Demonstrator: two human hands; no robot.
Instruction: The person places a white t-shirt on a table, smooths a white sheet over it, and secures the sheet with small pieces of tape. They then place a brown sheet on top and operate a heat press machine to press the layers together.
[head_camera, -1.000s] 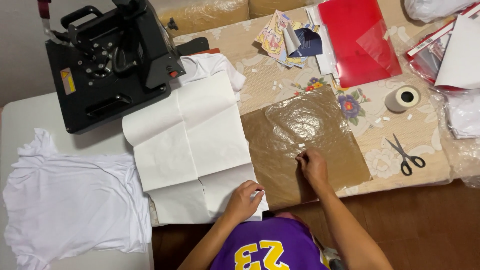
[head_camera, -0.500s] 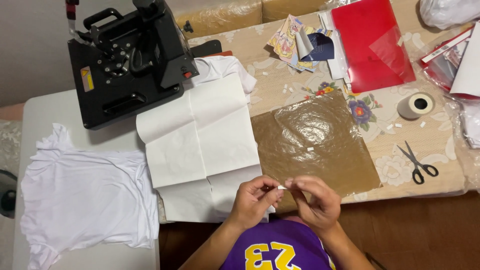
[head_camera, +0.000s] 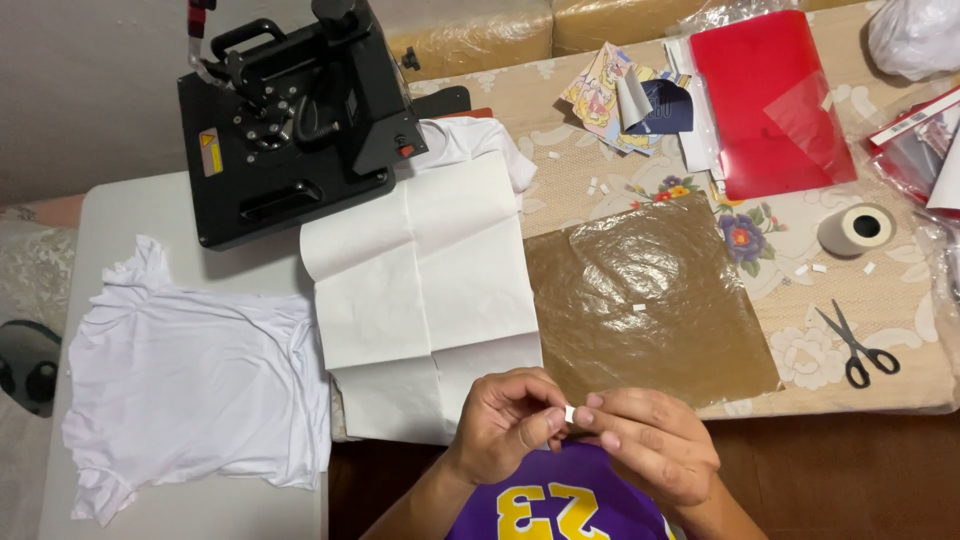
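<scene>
My left hand (head_camera: 505, 425) and my right hand (head_camera: 645, 440) meet in front of my chest, just off the table's near edge. Together their fingertips pinch a small white tape piece (head_camera: 569, 413). Right above the hands lies a glossy brown sheet (head_camera: 650, 300) with one more small white tape strip (head_camera: 640, 308) on it. A creased white paper sheet (head_camera: 425, 290) lies to the left of the brown sheet, overlapping a white garment.
A black heat press (head_camera: 290, 120) stands at the back left. A white t-shirt (head_camera: 190, 375) lies flat on the white table at the left. Black scissors (head_camera: 855, 345), a tape roll (head_camera: 856, 230), a red folder (head_camera: 770, 100) and printed paper cutouts (head_camera: 620, 95) lie at the right and back.
My right hand left the brown sheet and came back to meet the left hand; both now pinch a small tape piece. The view has shifted slightly.
</scene>
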